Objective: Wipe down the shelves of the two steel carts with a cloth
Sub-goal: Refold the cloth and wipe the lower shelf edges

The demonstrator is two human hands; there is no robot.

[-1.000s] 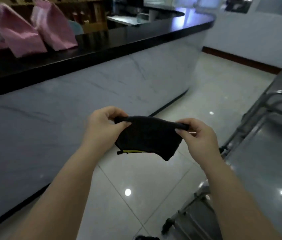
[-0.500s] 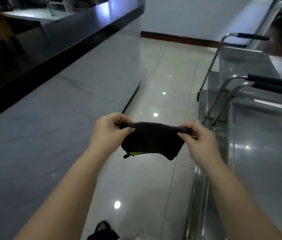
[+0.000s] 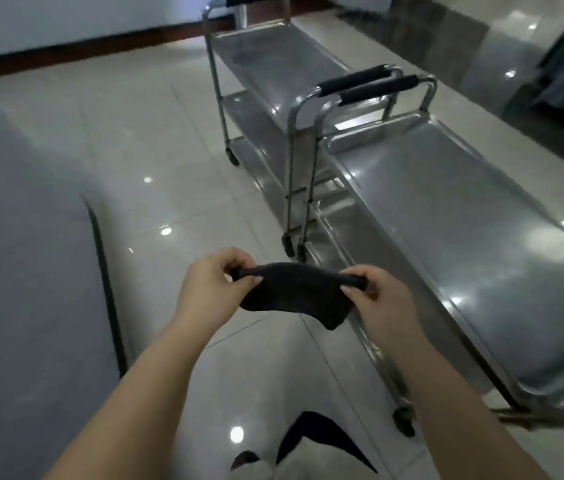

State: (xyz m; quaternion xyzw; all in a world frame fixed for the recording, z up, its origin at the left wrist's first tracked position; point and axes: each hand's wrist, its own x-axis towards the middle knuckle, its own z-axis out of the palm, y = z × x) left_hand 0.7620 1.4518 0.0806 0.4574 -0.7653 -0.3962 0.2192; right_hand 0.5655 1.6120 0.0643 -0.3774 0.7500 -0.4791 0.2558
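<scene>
Over floor (image 3: pixel 169 133), cloth (image 3: pixel 294 292) between left hand (image 3: pixel 211 289), right hand (image 3: pixel 380 299)

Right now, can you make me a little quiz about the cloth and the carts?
1. True or false: the dark cloth is lying on a cart shelf.
2. The cloth is pinched by: A one hand, B both hands, C no hand.
3. How many steel carts can you see?

Key
1. False. It is held up in the air.
2. B. The left hand and the right hand each pinch an end.
3. Two: the near cart and the far cart.
</scene>
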